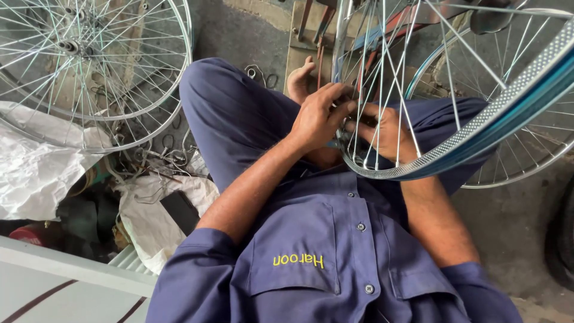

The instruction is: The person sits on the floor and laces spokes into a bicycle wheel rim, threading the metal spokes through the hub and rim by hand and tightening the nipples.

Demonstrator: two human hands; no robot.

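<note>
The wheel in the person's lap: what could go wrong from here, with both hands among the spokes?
1. The fingers of the left hand and the right hand sit between thin spokes; if the blue rim turns, they may be pinched.
2. A bare foot lies close beside the rim and could be struck.

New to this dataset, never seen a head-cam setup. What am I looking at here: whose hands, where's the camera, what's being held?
There is no machine: one camera sits on a person's head and looks down their own chest and lap. They sit cross-legged on a concrete floor in blue work clothes. The left hand and right hand meet at the spokes of a bicycle wheel rim held over the lap; what the fingers pinch is too small to tell. Two more spoked wheels lie at the upper left, beside white sacks and loose metal parts.
</note>
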